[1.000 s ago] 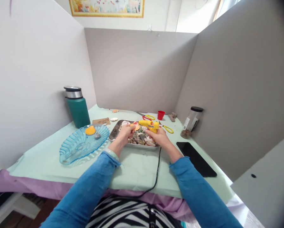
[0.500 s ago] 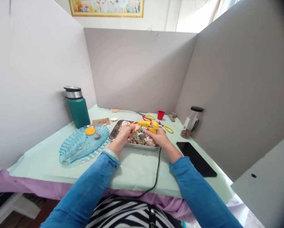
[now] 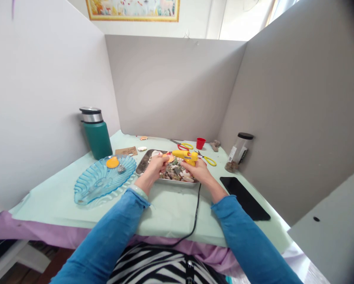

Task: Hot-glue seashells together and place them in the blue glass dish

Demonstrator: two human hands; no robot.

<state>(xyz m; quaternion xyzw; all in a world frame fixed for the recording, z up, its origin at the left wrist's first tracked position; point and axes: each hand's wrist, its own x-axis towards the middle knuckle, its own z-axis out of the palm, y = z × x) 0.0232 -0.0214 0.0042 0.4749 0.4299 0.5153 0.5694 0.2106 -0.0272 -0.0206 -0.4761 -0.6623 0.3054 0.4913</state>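
My right hand (image 3: 198,170) is wrapped around the grip of a yellow hot glue gun (image 3: 185,156), with its nozzle pointing left. A black cord (image 3: 196,215) runs from it down over the table's front edge. My left hand (image 3: 157,165) is closed in a pinch on an orange shell (image 3: 171,158), close to the nozzle; the fingers hide part of the shell. Below both hands lies a metal tray (image 3: 141,165) filled with small shells and stones (image 3: 174,172).
To the left are a blue glass dish (image 3: 90,185) holding an orange piece (image 3: 112,162) and a green bottle (image 3: 97,140). Behind the tray are scissors (image 3: 186,146), yellow-handled pliers (image 3: 209,161) and a red cup (image 3: 200,143). A jar (image 3: 238,153) and black phone (image 3: 244,198) lie right.
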